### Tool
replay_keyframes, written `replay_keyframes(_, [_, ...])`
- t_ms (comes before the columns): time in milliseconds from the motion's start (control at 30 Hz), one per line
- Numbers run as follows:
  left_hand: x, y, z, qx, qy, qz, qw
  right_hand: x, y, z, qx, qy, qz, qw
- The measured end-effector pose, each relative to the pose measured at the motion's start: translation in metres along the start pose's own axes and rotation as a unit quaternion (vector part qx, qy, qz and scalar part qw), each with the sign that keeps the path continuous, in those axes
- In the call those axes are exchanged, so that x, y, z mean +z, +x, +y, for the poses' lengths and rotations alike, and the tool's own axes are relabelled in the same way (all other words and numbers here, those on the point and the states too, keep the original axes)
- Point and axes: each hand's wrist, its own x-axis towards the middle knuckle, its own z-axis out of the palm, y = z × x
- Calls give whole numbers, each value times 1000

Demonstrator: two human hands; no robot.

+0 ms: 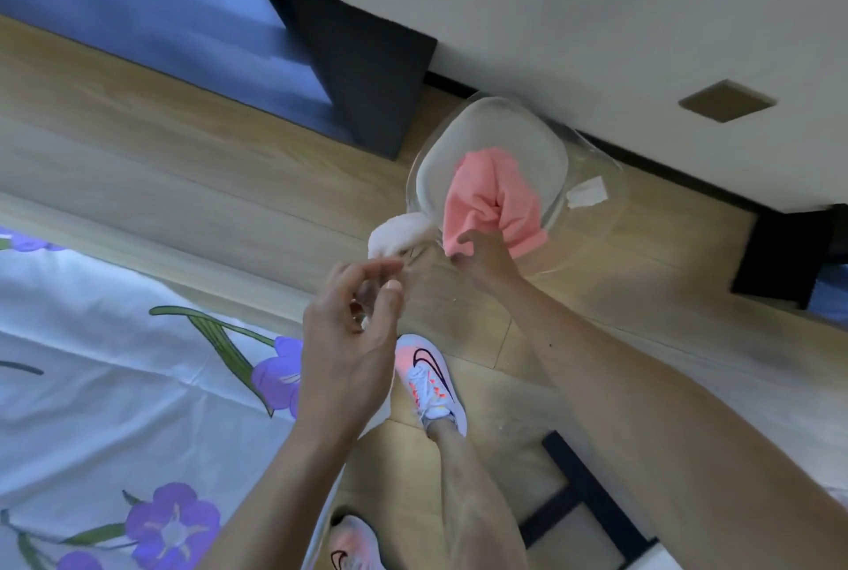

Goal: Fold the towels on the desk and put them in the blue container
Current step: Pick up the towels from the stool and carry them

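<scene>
Floorboards [183, 156] fill most of my feed, with the flowered bed sheet [114, 386] lower left and the see-through container [500, 129] on the floor by the wall. Bunched in its mouth is the pink towel [495, 198], with my right grip [482, 257] curled tight round its near edge. Over by the rim my left grip [348, 340] hovers half-curled just short of a white fluffy bundle [397, 237], can't tell if it's pinching anything, and one sneaker [431, 381] is below it.

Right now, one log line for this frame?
step: placing towel | right hand: grips pink towel at clear container opening | left hand: curled near white towel, grip unclear | container on floor
</scene>
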Motion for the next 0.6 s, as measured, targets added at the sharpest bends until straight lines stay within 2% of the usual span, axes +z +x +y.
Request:
replay_keyframes(233, [10, 10, -29, -23, 7, 12, 1000, 24, 48, 23, -13, -137, -39, 990])
replay_keyframes(300, [10, 11, -31, -34, 7, 15, 999, 22, 49, 25, -9, -136, -29, 990])
replay_keyframes(467, [5, 7, -22, -40, 0, 31, 999, -14, 22, 8, -69, -47, 79, 993])
replay_keyframes(600, [-6, -7, 6, -38, -3, 44, 998, -64, -32, -27, -159, -1, 161, 974])
